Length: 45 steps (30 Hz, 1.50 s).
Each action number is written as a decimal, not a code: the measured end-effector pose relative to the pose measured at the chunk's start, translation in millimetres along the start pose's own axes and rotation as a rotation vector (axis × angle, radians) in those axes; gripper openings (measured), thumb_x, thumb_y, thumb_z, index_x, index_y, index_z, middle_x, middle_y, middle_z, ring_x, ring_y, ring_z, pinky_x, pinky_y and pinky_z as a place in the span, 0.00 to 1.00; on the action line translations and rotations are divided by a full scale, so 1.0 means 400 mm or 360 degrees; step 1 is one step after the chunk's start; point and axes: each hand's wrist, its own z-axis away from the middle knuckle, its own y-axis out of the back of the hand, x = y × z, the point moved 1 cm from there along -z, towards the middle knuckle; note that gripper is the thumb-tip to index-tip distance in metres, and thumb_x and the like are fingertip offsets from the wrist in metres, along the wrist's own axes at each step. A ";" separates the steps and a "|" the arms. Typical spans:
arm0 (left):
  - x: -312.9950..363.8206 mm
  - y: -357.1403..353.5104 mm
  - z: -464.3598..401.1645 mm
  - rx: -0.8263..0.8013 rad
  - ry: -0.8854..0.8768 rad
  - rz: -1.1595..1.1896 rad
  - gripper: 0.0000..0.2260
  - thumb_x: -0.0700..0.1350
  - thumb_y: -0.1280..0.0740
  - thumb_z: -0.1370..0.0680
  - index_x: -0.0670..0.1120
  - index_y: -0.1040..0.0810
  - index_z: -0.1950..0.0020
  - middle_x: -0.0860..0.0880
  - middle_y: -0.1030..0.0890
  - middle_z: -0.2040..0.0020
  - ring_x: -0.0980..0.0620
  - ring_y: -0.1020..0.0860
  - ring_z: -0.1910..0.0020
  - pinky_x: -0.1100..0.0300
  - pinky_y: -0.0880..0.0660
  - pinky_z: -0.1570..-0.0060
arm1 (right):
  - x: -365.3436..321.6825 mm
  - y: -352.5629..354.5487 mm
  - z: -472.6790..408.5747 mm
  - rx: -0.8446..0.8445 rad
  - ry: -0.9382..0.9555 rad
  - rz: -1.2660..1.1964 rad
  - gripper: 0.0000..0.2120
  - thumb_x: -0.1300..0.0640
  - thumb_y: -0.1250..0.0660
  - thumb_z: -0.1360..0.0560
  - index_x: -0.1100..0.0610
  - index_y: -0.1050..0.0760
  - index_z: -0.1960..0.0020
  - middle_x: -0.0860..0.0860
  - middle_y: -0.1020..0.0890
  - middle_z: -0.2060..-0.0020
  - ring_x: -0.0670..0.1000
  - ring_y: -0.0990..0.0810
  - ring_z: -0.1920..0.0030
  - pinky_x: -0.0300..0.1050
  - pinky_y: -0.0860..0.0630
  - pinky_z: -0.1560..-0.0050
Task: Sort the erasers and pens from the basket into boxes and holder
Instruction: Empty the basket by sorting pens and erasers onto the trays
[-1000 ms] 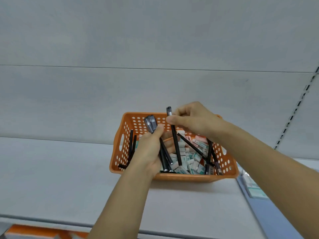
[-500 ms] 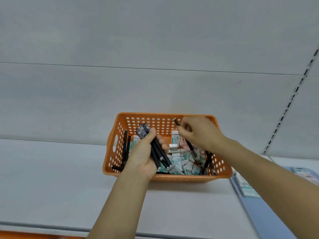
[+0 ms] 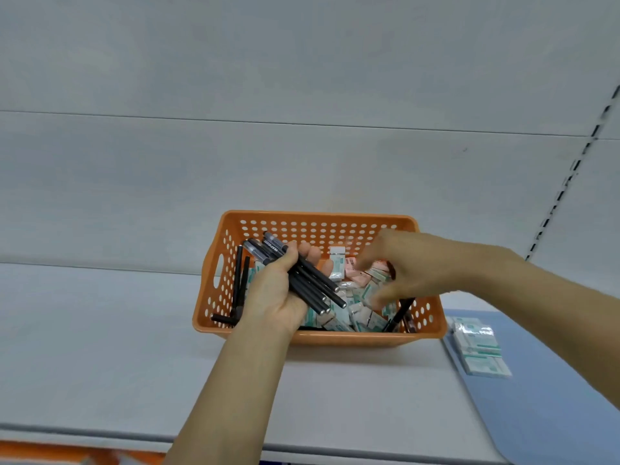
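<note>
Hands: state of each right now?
Left hand: grips a bundle of black pens over the orange basket.
Right hand: blurred, over the erasers; grip cannot be told.

the orange perforated basket (image 3: 312,226) is the reference here. inside it there's a jumbled pile of small wrapped erasers (image 3: 355,307), mostly white-green with a few pinkish ones toward its back right. a bundle of black pens (image 3: 303,280) sits diagonally above its left half, a few loose black pens (image 3: 237,283) lean on its left wall, and another pen (image 3: 401,312) rests near its front right corner.
</note>
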 end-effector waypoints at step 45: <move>-0.939 -0.487 0.201 -0.0585 0.0287 -0.0685 0.14 0.50 0.38 0.20 0.46 0.20 0.39 0.50 0.17 0.43 0.52 0.20 0.41 0.52 0.26 0.40 | 0.401 -0.183 0.812 0.0862 -0.0703 -0.0868 0.25 0.56 0.38 0.24 0.42 0.43 0.31 0.46 0.24 0.46 0.47 0.22 0.51 0.48 0.22 0.52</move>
